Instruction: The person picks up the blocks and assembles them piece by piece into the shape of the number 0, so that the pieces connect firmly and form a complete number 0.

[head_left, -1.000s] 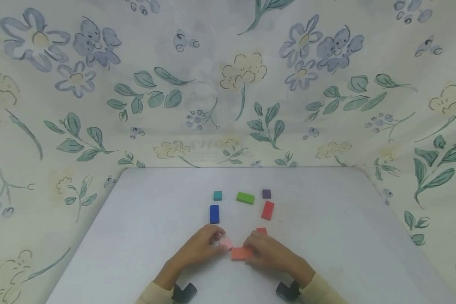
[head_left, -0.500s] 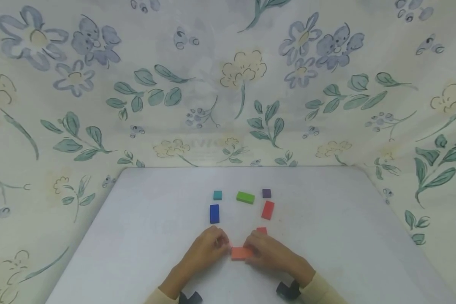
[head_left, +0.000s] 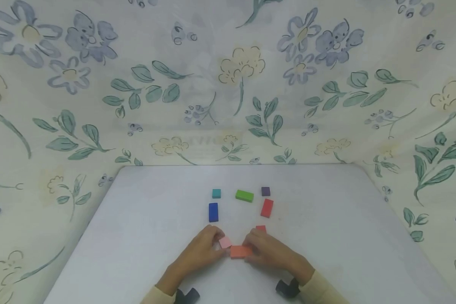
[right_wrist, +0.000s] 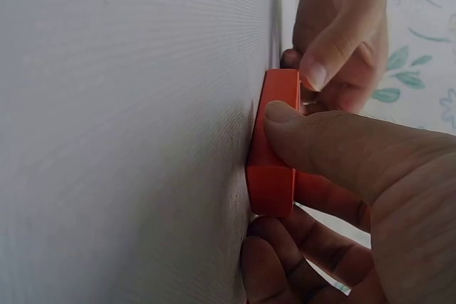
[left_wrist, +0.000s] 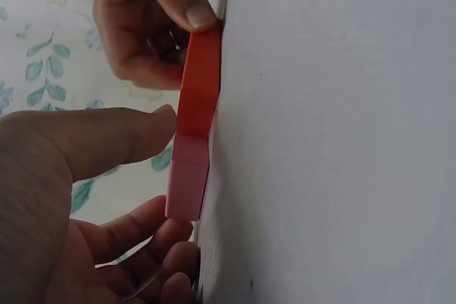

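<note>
My left hand (head_left: 203, 247) is at a small pink block (head_left: 225, 242), with the thumb on one side and the index finger on the other. In the left wrist view, the pink block (left_wrist: 188, 176) lies against the end of an orange block (left_wrist: 199, 83), its far corner at my fingertips. My right hand (head_left: 267, 248) grips the orange block (head_left: 238, 252) near its right end. The right wrist view has that thumb lying over the orange block (right_wrist: 274, 140), fingers curled beneath. Both blocks rest on the white table (head_left: 156, 211).
Beyond the hands lie a blue block (head_left: 213, 212), a teal block (head_left: 216, 194), a green block (head_left: 245, 196), a purple block (head_left: 265, 191) and a red block (head_left: 267, 208). Another red block (head_left: 261, 228) is partly hidden by my right hand. Floral cloth (head_left: 197, 118) surrounds the table.
My left hand moved over the pink block, nearly covering it, then drew back slightly left so the block shows again, turned a little. My right hand keeps its hold on the orange block.
</note>
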The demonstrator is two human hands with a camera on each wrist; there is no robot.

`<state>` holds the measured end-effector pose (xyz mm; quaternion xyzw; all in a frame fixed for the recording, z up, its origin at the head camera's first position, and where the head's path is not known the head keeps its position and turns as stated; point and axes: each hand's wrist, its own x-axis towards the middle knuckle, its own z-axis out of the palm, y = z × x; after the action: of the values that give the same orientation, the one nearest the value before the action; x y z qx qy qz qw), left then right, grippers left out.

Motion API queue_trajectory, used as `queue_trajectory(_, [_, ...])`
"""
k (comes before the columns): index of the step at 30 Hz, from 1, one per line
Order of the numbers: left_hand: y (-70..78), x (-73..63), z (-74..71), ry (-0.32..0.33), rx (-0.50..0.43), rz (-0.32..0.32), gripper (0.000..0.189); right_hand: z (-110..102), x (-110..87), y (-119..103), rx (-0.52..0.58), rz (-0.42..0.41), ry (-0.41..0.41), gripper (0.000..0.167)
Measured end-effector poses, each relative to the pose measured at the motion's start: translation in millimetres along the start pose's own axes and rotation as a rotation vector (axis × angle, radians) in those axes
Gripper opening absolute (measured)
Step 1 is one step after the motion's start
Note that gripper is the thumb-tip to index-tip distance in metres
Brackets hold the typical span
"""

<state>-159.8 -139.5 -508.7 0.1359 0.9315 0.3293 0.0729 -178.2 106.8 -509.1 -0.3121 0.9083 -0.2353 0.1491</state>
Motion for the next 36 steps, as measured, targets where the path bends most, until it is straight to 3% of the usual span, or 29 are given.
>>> queue_trajectory(10, [-3.0, -1.1, -0.6, -0.017, -0.015, -0.017, 0.039, -1.5, 0.6, -0.4, 0.027, -0.026, 0.009, 0.026])
queue_trajectory(21, [-7.6, 1.2, 0.7, 0.007, 0.006, 0.032, 0.033, -3.4, 0.3, -1.6, 0.014, -0.019, 0.016, 0.026])
queue_trajectory(36, [-8.8, 1.3, 0.3, 0.018, 0.021, 0.039, 0.032, -1.6, -0.5, 1.1, 0.017, -0.032, 0.022, 0.029])
